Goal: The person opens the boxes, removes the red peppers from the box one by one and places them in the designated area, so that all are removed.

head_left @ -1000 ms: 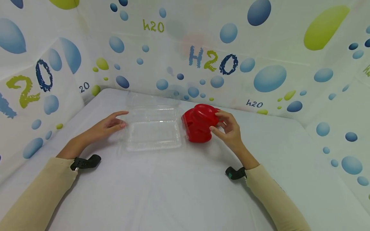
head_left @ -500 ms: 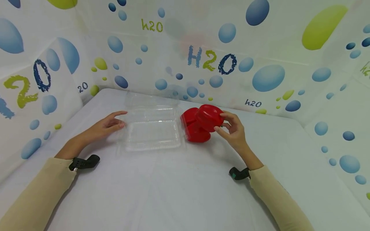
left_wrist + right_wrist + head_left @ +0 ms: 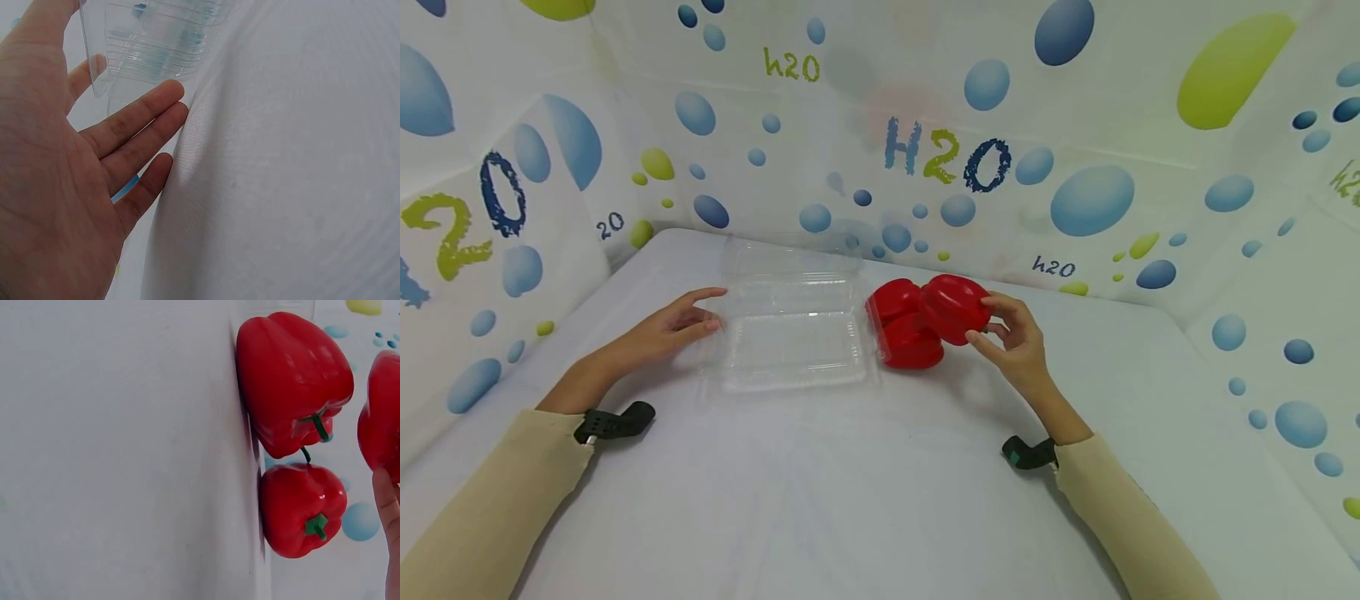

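Note:
In the head view, my left hand (image 3: 666, 333) is at the left edge of a clear plastic clamshell container (image 3: 793, 350), its fingers mostly straight. Its thumb and index finger are by the rim (image 3: 90, 50) in the left wrist view. The container lies with its lid (image 3: 793, 260) raised behind. My right hand (image 3: 1018, 342) pinches a red bell pepper (image 3: 953, 308) from the right side, thumb below and fingers above. More red bell peppers (image 3: 912, 342) sit against the container's right side. The right wrist view shows peppers with green stems (image 3: 294, 375) and a lower pepper (image 3: 303, 509).
A white cloth (image 3: 820, 483) covers the table. Behind and at the sides stands a white curtain (image 3: 850, 108) printed with blue and green drops and lettering. Both wrists wear black straps with small cameras (image 3: 1030, 452).
My right hand has moved to the right with the pepper, drawing it off the other peppers and uncovering more of them. The left hand and the container keep their places.

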Tool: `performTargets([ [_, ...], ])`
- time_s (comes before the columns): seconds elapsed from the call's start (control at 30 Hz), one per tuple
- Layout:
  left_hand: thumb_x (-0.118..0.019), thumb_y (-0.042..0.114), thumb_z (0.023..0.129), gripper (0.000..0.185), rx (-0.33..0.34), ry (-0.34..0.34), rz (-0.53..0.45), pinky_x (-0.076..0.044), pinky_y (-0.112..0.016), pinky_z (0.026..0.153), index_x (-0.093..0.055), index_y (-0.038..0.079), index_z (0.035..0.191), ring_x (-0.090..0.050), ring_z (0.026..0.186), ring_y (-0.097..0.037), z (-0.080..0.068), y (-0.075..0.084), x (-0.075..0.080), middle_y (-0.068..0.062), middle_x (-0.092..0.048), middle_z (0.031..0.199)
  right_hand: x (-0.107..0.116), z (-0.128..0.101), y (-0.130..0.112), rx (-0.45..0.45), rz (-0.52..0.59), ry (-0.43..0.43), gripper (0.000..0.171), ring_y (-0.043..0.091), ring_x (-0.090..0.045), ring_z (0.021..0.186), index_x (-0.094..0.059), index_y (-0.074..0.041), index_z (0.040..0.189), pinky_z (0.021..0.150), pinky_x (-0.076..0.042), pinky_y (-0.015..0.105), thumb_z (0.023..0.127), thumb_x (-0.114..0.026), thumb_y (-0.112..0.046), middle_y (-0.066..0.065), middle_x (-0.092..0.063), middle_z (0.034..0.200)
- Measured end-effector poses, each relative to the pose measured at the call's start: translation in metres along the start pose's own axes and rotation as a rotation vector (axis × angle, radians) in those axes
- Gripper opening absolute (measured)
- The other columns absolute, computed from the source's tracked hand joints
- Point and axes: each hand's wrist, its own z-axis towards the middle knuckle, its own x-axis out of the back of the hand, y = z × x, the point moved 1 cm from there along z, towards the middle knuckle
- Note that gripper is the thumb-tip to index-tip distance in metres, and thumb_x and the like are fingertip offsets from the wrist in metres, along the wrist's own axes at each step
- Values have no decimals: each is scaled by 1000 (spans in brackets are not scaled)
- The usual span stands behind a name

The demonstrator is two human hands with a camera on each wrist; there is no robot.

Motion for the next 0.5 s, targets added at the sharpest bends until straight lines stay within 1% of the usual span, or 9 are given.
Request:
performTargets([
  [0.07, -52, 19, 101, 58, 2, 0, 5, -41, -10, 85, -26, 8, 152, -53, 100, 8, 0, 1, 0, -23, -58, 124, 2, -1, 0, -8, -3, 7, 51, 18, -54, 116, -45, 16, 124, 91, -52, 21, 77, -63, 24, 0, -55, 129],
  [0.1, -51, 19, 101, 58, 5, 0, 10, -43, -13, 86, -26, 8, 152, -53, 100, 7, 0, 1, 0, -22, -58, 124, 3, -2, 1, -12, -9, 10, 51, 18, -54, 116, -45, 16, 124, 91, -52, 21, 77, -63, 24, -1, -55, 129],
  [0.17, -51, 21, 102, 58, 17, -2, 16, -45, -23, 92, -26, 9, 152, -53, 103, 2, 0, 3, 0, -22, -58, 125, 5, -3, 2, -18, -15, 15, 52, 18, -55, 115, -45, 16, 125, 90, -52, 20, 77, -64, 24, -2, -55, 129],
  [0.27, -51, 23, 102, 59, 39, -6, 17, -44, -46, 99, -25, 10, 153, -55, 112, -16, 0, 6, -1, -24, -57, 126, 8, -4, 3, -17, -27, 13, 52, 18, -55, 114, -45, 16, 125, 90, -52, 21, 77, -64, 23, -2, -55, 130],
  [0.33, -50, 24, 102, 59, 47, -10, 12, -41, -56, 99, -24, 10, 153, -53, 116, -28, 0, 8, -1, -25, -56, 127, 10, -5, 4, -7, -26, 13, 52, 17, -56, 113, -45, 16, 125, 90, -52, 20, 77, -64, 24, -1, -55, 130],
  [0.4, -50, 24, 102, 59, 51, -11, 9, -40, -59, 99, -23, 9, 153, -51, 119, -37, -1, 9, -1, -26, -55, 128, 13, -5, 6, 1, -26, 16, 52, 17, -55, 113, -45, 17, 125, 90, -52, 20, 77, -63, 24, -1, -56, 129],
  [0.5, -50, 23, 102, 59, 54, -11, 6, -39, -60, 99, -23, 10, 153, -51, 120, -40, -2, 9, -1, -27, -55, 128, 15, -5, 7, -6, -32, 26, 52, 17, -55, 114, -45, 17, 125, 89, -52, 19, 77, -63, 24, -1, -56, 129],
])
